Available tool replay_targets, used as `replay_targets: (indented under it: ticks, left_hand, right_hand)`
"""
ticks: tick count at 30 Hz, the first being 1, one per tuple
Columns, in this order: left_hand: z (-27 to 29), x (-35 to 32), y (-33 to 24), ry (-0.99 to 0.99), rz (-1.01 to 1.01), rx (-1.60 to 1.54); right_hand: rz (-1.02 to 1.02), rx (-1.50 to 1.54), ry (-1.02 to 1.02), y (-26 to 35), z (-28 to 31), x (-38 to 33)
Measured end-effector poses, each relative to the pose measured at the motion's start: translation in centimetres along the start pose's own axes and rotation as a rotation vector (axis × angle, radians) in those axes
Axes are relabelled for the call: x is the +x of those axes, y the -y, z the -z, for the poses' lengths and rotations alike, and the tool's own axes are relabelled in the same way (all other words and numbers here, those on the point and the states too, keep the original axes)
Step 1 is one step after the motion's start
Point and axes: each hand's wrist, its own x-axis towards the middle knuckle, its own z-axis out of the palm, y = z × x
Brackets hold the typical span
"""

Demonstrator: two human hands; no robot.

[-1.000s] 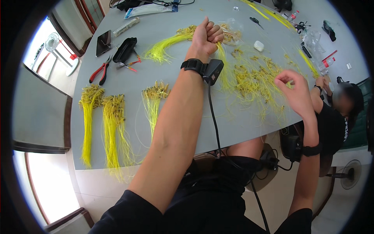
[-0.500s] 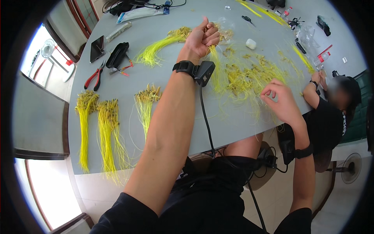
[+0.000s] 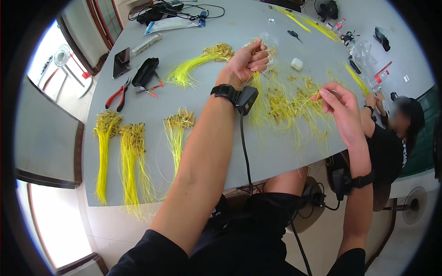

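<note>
My left hand (image 3: 248, 62) is closed around a bunch of thin yellow wires with brown metal ends (image 3: 256, 94) that hang down from the fist over the grey table (image 3: 207, 152). My right hand (image 3: 338, 101) pinches the end of a single yellow wire (image 3: 316, 95) just above a loose heap of the same wires (image 3: 290, 106). Both wrists wear black bands with cables.
Sorted wire bundles lie at the table's left front (image 3: 103, 152), (image 3: 131, 158), (image 3: 177, 133), and another curved bundle (image 3: 193, 64) further back. Red-handled pliers (image 3: 117, 94), a black case (image 3: 145, 71), a phone (image 3: 122, 62), a white box (image 3: 297, 63) and scissors (image 3: 294, 35) lie about. A seated person (image 3: 396, 133) is at right.
My left fist stays closed on its bunch of wires, extended over the table. My right hand has risen from the heap, now pinching one wire.
</note>
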Motion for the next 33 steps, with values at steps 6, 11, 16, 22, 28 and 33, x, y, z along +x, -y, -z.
replay_targets:
  ticks: [6,11,16,22,28,33]
  left_hand:
    - [-0.2,-0.1,0.0,-0.03,0.014,0.033]
    - [-0.3,-0.2,0.0,-0.035,0.006,0.043]
    - [-0.4,-0.2,0.0,-0.032,0.011,0.051]
    - [-0.4,-0.2,0.0,-0.039,0.023,0.033]
    - [-0.4,-0.2,0.0,-0.043,0.025,0.044]
    - [-0.5,-0.3,0.0,-0.067,0.033,0.056]
  right_hand:
    - [0.146,-0.233,-0.059,1.0,-1.5,0.9]
    - [0.172,-0.067,-0.04,2.2,-1.7,2.0]
    - [0.145,-0.099,-0.009,4.2,-1.4,2.3]
    - [0.132,-0.147,0.02,5.4,-1.4,2.8]
    - [0.133,0.03,0.011,6.0,-1.2,2.9]
    - [0.095,0.139,0.056,6.1,-0.5,3.0]
